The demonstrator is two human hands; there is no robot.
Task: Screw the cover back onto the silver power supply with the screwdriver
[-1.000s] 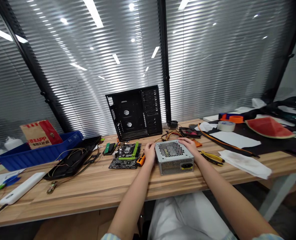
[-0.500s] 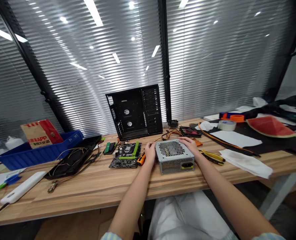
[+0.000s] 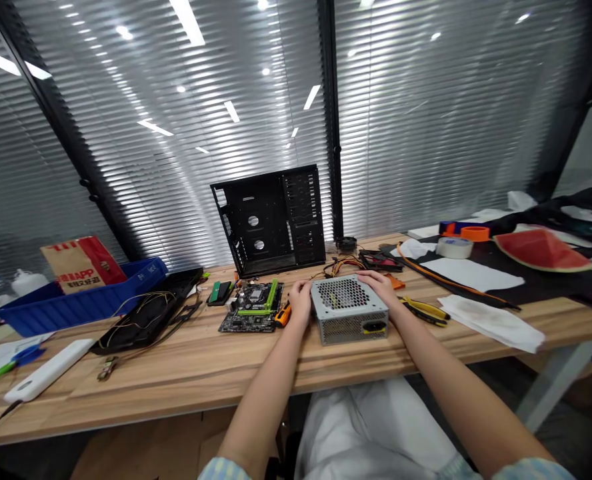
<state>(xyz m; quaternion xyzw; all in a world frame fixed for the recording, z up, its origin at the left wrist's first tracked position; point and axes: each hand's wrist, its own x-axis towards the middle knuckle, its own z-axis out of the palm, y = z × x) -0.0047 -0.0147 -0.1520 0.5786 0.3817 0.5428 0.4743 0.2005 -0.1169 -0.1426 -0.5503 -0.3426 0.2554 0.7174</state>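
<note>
A grey computer power supply (image 3: 350, 308) rests on the wooden table in front of me, its perforated grille facing up and its power socket toward me. Against its left side presses my left hand (image 3: 300, 298), the fingers partly hidden by the box. My right hand (image 3: 380, 287) grips the right side, fingers along the far top corner. Just left of my left hand lie an orange and black tool (image 3: 283, 315) and a motherboard (image 3: 254, 308) with bright green slots. Behind the power supply, its bundle of coloured cables (image 3: 340, 266) spreads out. Yellow-handled pliers (image 3: 425, 311) lie beside my right wrist.
An open black computer case (image 3: 271, 223) stands at the back by the blinds. Leftward are a black panel (image 3: 149, 313) with wires, a blue bin (image 3: 83, 305) and a white power strip (image 3: 49, 371). White cloths (image 3: 492, 323), tape (image 3: 455, 248) and a watermelon slice (image 3: 543, 249) lie rightward.
The view has shifted very slightly. Both hands stay on the power supply, which shows no clear movement on the table.
</note>
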